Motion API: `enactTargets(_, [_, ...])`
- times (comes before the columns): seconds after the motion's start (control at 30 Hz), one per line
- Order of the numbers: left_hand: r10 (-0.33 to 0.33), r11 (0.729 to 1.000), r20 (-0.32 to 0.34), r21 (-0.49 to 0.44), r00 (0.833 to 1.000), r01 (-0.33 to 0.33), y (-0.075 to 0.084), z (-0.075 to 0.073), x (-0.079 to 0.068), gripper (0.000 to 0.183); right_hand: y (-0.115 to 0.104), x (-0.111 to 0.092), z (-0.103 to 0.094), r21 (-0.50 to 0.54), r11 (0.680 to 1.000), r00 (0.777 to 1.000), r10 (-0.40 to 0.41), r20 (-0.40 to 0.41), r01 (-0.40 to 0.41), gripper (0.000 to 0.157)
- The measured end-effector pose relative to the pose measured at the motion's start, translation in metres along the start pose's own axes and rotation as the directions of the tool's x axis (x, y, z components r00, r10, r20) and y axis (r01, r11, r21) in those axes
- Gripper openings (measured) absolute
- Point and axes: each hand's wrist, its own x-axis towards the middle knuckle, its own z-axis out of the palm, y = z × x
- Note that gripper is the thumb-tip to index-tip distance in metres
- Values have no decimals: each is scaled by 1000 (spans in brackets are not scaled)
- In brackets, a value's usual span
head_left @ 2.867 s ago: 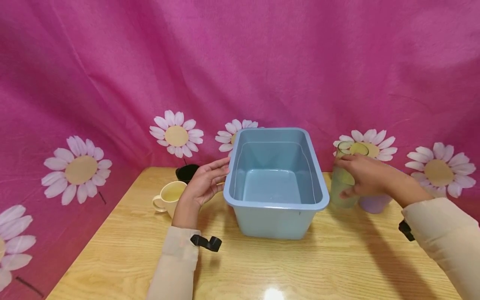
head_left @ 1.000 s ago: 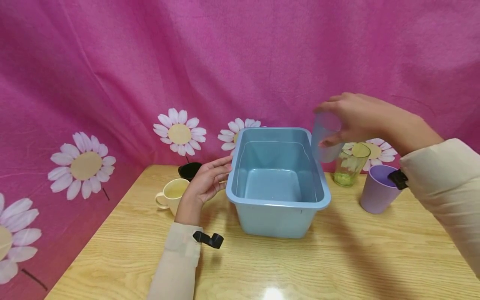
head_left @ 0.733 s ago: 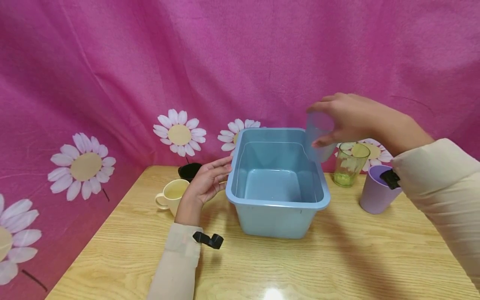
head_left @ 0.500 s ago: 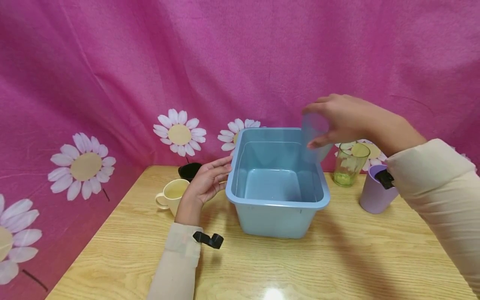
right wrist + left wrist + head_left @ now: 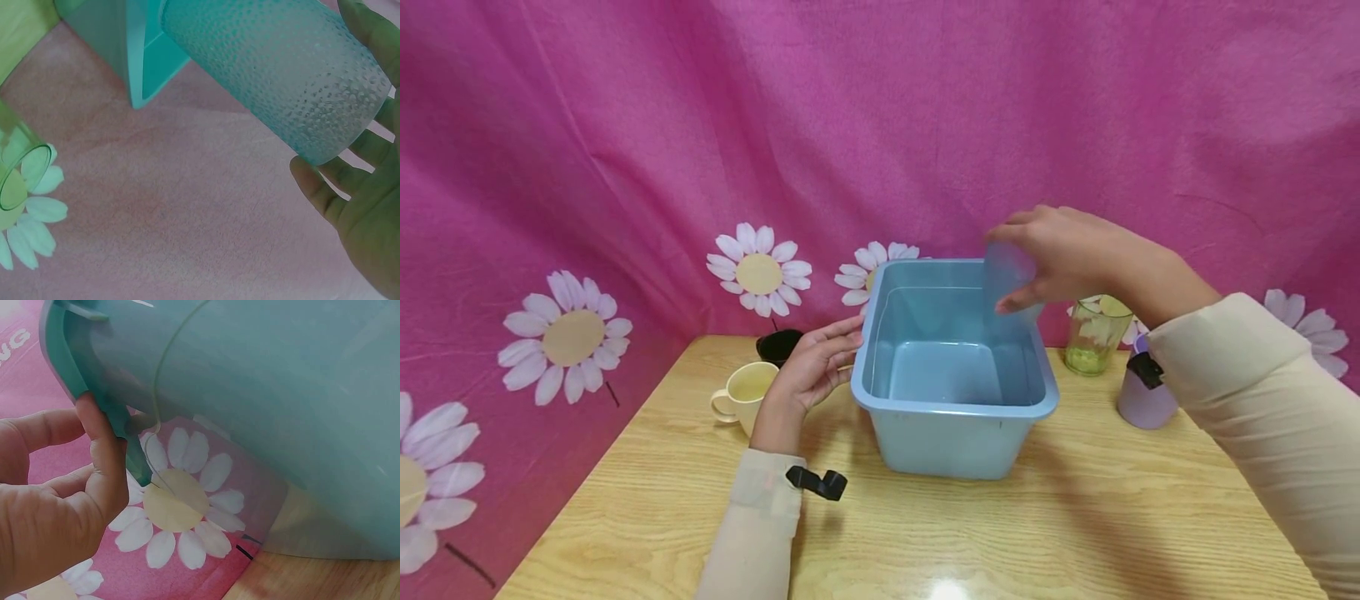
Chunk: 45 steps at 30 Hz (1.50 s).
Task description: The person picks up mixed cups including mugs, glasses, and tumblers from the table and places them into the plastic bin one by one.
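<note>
A blue plastic tub [image 5: 943, 448] stands upright in the middle of the table. At its left rim, my left hand [image 5: 812, 367] touches the edge with relaxed fingers; the left wrist view shows fingertips against the rim [image 5: 69, 356]. My right hand [image 5: 1067, 254] grips a clear bluish tumbler [image 5: 1006, 271] over the tub's right back side. In the right wrist view the tumbler [image 5: 269, 69] has a pebbled surface and is tilted, its far end reaching into the tub's opening. Fingers and thumb lie round its near end.
Right of the tub stand a green-tinted glass [image 5: 1090, 337] and a purple cup [image 5: 1142, 400], the latter partly behind the right sleeve. To the left are a cream mug [image 5: 745, 396] and a black cup [image 5: 778, 343]. A pink flowered cloth [image 5: 925, 125] hangs behind the table.
My right hand lifted the tumbler from beside the green glass, then carried it left over the tub's edge and slightly down. My left hand has stayed at the rim.
</note>
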Motion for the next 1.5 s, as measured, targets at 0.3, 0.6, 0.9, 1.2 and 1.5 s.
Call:
enactTargets(0.3, [0, 1000, -8, 6, 1000, 0, 0, -1, 1, 45, -7, 2, 14, 9, 1000, 1000, -20, 3, 20, 79])
enactTargets(0.6, [6, 1000, 0, 17, 1000, -6, 0, 0, 1, 48, -11, 3, 34, 6, 1000, 1000, -14, 25, 14, 81])
enactTargets(0.9, [0, 1000, -12, 10, 1000, 0, 1, 0, 2, 46, -16, 4, 61, 38, 997, 997, -72, 36, 71, 82])
enactTargets(1.2, [-10, 1000, -13, 10, 1000, 10, 2, 1, 2, 45, -19, 0, 91, 65, 993, 994, -98, 45, 95, 83])
enactTargets(1.5, [-12, 1000, -5, 20, 1000, 12, 1, 3, 3, 45, -19, -3, 106, 64, 991, 991, -121, 59, 117, 81])
